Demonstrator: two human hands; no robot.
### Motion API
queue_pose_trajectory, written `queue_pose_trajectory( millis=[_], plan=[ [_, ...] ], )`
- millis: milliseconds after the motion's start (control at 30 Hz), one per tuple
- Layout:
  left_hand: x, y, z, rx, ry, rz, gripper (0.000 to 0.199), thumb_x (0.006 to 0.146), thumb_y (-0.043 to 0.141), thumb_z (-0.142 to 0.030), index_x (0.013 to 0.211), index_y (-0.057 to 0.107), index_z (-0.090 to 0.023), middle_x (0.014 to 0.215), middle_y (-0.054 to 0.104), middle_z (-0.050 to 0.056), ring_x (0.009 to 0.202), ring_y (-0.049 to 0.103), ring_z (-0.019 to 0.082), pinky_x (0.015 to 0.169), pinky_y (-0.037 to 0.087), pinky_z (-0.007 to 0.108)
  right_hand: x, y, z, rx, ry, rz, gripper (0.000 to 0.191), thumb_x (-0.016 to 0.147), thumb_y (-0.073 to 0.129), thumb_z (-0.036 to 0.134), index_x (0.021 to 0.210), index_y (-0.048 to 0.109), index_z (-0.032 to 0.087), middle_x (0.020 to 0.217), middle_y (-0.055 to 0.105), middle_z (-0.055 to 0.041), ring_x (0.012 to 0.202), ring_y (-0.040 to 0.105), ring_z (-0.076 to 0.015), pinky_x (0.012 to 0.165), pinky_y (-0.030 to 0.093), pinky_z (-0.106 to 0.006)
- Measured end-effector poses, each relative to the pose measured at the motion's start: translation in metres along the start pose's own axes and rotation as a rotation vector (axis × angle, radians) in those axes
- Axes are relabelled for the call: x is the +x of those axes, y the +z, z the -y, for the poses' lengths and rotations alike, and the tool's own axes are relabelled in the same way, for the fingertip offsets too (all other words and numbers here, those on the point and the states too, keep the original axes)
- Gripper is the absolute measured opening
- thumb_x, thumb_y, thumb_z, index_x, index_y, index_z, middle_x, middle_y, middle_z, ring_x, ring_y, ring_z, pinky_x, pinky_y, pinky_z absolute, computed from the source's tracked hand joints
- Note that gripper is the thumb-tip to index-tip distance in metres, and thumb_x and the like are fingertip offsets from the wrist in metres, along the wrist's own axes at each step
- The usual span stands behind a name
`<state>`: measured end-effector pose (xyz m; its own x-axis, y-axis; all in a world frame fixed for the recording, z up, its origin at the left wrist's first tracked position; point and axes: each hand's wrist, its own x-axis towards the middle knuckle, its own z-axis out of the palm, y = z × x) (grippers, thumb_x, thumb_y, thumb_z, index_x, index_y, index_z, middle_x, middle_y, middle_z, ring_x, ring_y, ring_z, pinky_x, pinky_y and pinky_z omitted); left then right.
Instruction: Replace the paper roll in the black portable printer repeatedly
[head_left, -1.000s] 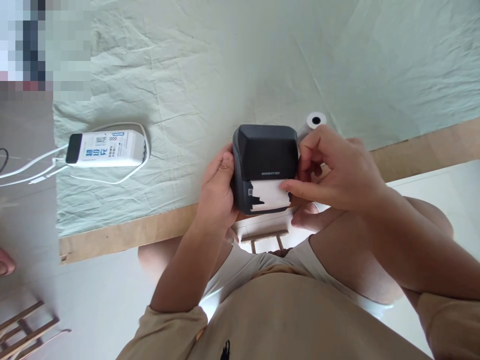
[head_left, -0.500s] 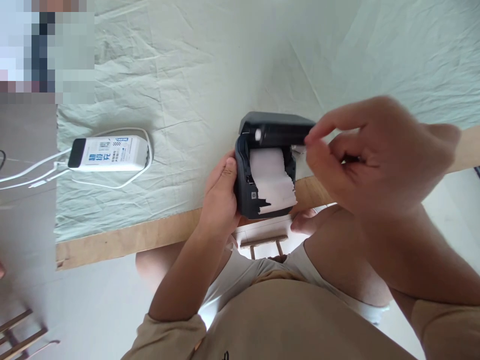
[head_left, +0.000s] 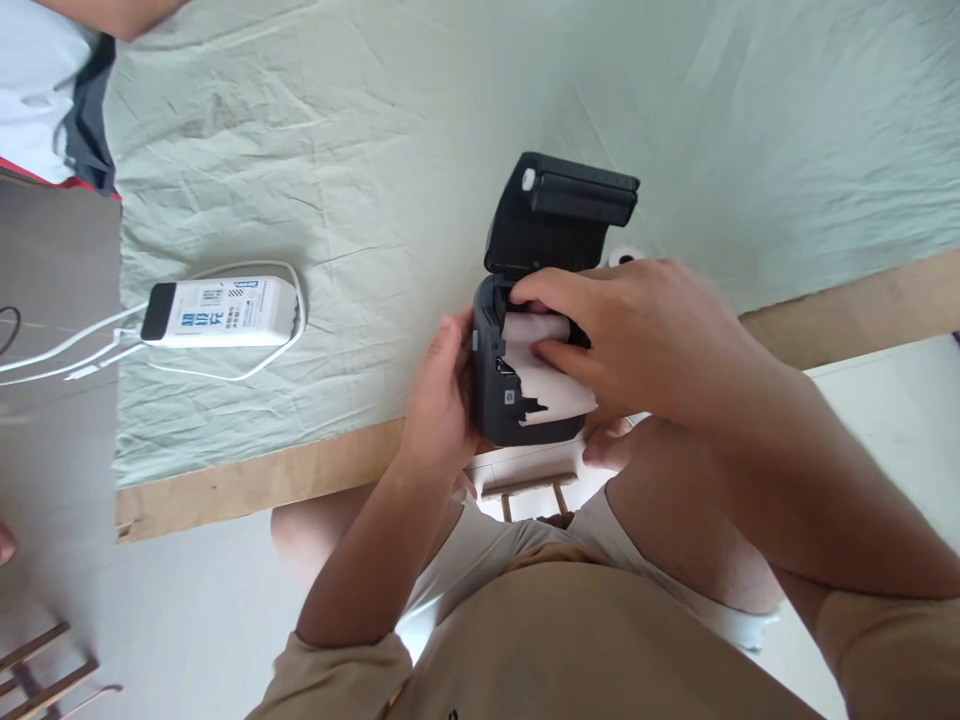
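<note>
A small dark thermal printer point(head_left: 487, 410) is at the table's front edge, its lid point(head_left: 551, 225) swung wide up and back with a black roller along its edge. My left hand point(head_left: 439, 400) grips the printer's left side, thumb along the wall. A white paper roll point(head_left: 536, 328) lies in the open bay, its torn end hanging over the front. My right hand point(head_left: 637, 330) reaches into the bay from the right, with thumb and finger around the roll. That hand hides the bay's right side.
Behind my right hand stands another small white roll point(head_left: 624, 256), partly hidden. At the left on the green cloth point(head_left: 360, 200) lies a white power bank point(head_left: 225, 312) with cables. Another person's arm point(head_left: 112, 12) shows at the top left. The table has a wooden edge point(head_left: 262, 490).
The printer's lid has swung from half raised to wide open. My right hand has left the lid and moved left and down into the bay, onto the paper roll.
</note>
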<state>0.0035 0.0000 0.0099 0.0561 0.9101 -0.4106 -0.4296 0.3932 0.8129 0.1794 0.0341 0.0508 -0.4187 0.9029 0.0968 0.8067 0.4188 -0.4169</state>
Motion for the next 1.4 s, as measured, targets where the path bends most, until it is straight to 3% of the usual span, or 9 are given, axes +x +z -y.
queue_pose_trajectory(
  millis=[133, 233, 300, 500, 733, 933, 1100, 1233, 1400],
  plan=[
    [0.000, 0.002, -0.003, -0.019, 0.008, 0.002, 0.042, 0.094, 0.070, -0.065, 0.102, 0.074, -0.024, 0.102, 0.084, 0.008, 0.127, 0.077, 0.039, 0.097, 0.067, 0.049, -0.007, -0.027, -0.010, 0.339, 0.023, -0.049, 0.036, 0.081, 0.080, 0.020, 0.114, 0.078, 0.033, 0.085, 0.077, 0.0027, 0.051, 0.047, -0.0081, 0.049, 0.029, -0.029],
    [0.001, 0.002, -0.003, -0.024, -0.022, -0.024, 0.039, 0.094, 0.070, -0.063, 0.100, 0.075, -0.025, 0.103, 0.084, 0.007, 0.124, 0.078, 0.039, 0.097, 0.068, 0.049, -0.004, -0.033, -0.045, 0.632, 0.106, -0.524, 0.040, 0.087, 0.071, 0.022, 0.125, 0.075, 0.028, 0.105, 0.080, -0.0031, 0.061, 0.057, -0.0082, 0.050, 0.038, -0.028],
    [0.002, 0.002, -0.003, -0.039, -0.043, -0.029, 0.038, 0.093, 0.071, -0.062, 0.101, 0.074, -0.026, 0.105, 0.084, 0.006, 0.120, 0.080, 0.038, 0.093, 0.069, 0.050, 0.002, -0.027, -0.077, 0.826, 0.292, -0.576, 0.027, 0.094, 0.068, 0.037, 0.118, 0.075, 0.027, 0.099, 0.079, -0.0039, 0.058, 0.058, -0.0091, 0.049, 0.038, -0.030],
    [0.002, 0.000, -0.005, -0.012, -0.021, 0.009, 0.038, 0.093, 0.071, -0.062, 0.099, 0.072, -0.025, 0.106, 0.084, 0.009, 0.119, 0.081, 0.040, 0.091, 0.070, 0.052, 0.000, 0.001, -0.130, 0.513, 0.509, -0.543, 0.022, 0.082, 0.086, 0.021, 0.091, 0.066, 0.023, 0.076, 0.072, -0.0013, 0.058, 0.063, -0.0115, 0.059, 0.052, -0.034],
    [0.003, -0.001, -0.004, 0.028, -0.008, -0.001, 0.042, 0.094, 0.069, -0.067, 0.099, 0.073, -0.026, 0.104, 0.084, 0.008, 0.120, 0.080, 0.040, 0.090, 0.070, 0.052, -0.010, 0.008, -0.131, 0.051, 0.373, -0.478, 0.041, 0.079, 0.095, 0.036, 0.108, 0.069, 0.026, 0.116, 0.081, -0.0127, 0.096, 0.074, -0.0220, 0.080, 0.058, -0.039],
    [0.004, -0.002, 0.000, 0.005, 0.011, -0.068, 0.033, 0.096, 0.072, -0.059, 0.097, 0.075, -0.026, 0.095, 0.082, 0.005, 0.111, 0.081, 0.035, 0.088, 0.069, 0.046, -0.008, 0.006, -0.127, -0.010, 0.464, -0.358, 0.073, 0.079, 0.091, 0.025, 0.145, 0.059, 0.026, 0.111, 0.082, -0.0120, 0.097, 0.076, -0.0255, 0.078, 0.056, -0.040],
    [0.003, 0.000, -0.002, -0.013, -0.014, -0.034, 0.035, 0.096, 0.071, -0.061, 0.097, 0.075, -0.025, 0.100, 0.084, 0.006, 0.115, 0.081, 0.037, 0.089, 0.069, 0.048, -0.022, 0.002, -0.088, -0.085, 0.019, -0.642, 0.037, 0.088, 0.072, 0.018, 0.125, 0.068, 0.023, 0.121, 0.079, -0.0162, 0.114, 0.077, -0.0308, 0.095, 0.059, -0.046],
    [0.004, 0.001, -0.001, -0.029, -0.001, -0.048, 0.037, 0.093, 0.073, -0.062, 0.097, 0.074, -0.026, 0.109, 0.086, 0.007, 0.119, 0.080, 0.038, 0.089, 0.069, 0.048, -0.024, 0.018, -0.062, -0.052, -0.062, -0.452, 0.037, 0.097, 0.068, 0.027, 0.134, 0.065, 0.026, 0.130, 0.077, -0.0142, 0.120, 0.076, -0.0323, 0.100, 0.063, -0.050],
    [0.004, 0.001, -0.002, -0.020, 0.018, -0.028, 0.034, 0.093, 0.075, -0.059, 0.094, 0.073, -0.025, 0.100, 0.084, 0.006, 0.120, 0.080, 0.037, 0.093, 0.069, 0.047, -0.017, 0.037, -0.067, 0.011, -0.001, -0.321, 0.041, 0.100, 0.058, 0.025, 0.141, 0.065, 0.026, 0.130, 0.077, -0.0116, 0.118, 0.075, -0.0314, 0.104, 0.062, -0.053]
  ],
)
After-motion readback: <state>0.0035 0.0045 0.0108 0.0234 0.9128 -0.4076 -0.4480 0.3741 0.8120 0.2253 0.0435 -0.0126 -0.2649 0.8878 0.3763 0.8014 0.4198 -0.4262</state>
